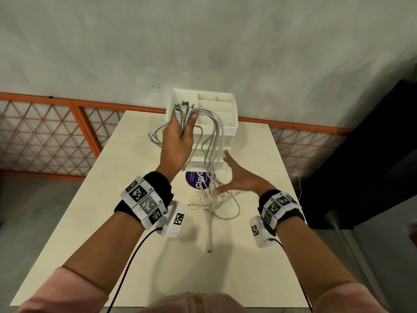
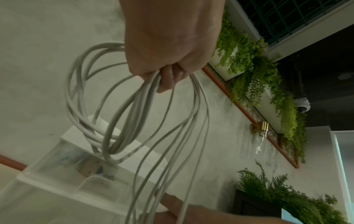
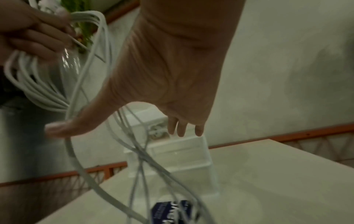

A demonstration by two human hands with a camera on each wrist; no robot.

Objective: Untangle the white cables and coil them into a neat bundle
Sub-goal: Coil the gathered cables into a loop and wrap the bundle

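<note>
My left hand (image 1: 180, 129) is raised over the table and grips several white cables (image 1: 214, 141) near their plug ends (image 1: 181, 106). Loops of the white cables (image 2: 122, 121) hang from my left hand (image 2: 172, 60), and the long strands fall to a loose tangle (image 1: 216, 204) on the table. My right hand (image 1: 237, 179) is spread flat beside the hanging strands, fingers straight. In the right wrist view my right hand (image 3: 162, 91) has its thumb (image 3: 63, 128) touching one strand of the white cables (image 3: 91, 178).
A white drawer organizer (image 1: 225, 123) stands at the far edge of the cream table (image 1: 112, 233), just behind the cables. A round purple sticker (image 1: 196, 180) lies under the strands. An orange lattice rail (image 1: 56, 132) and grey wall are beyond.
</note>
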